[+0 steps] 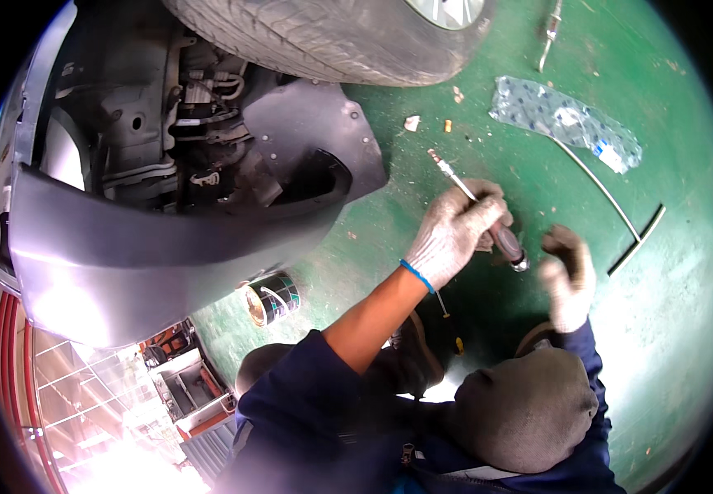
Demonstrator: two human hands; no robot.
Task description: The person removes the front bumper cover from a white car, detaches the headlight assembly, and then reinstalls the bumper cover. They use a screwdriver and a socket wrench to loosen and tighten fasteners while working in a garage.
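My left hand (454,224), in a pale knit glove with a blue cuff, is closed round a slim tool. The tool's pale shaft (453,174) points up and left and ends in a coppery tip. Its brownish handle (506,241), with a shiny metal end, sticks out below my fingers; its exact kind is unclear. My gloved right hand (569,280) hovers a little to the right, slightly blurred. Its fingers are curved and apart from the thumb, with nothing visible between them. Both hands are above the green floor (356,272).
A grey car bumper (175,247) and a tyre (323,41) fill the upper left. Right of them lie a clear plastic wrapper (566,119), a thin rod (599,185) and a short tube (636,240). A can (272,298) stands beneath the bumper. A tool cart (185,385) is lower left.
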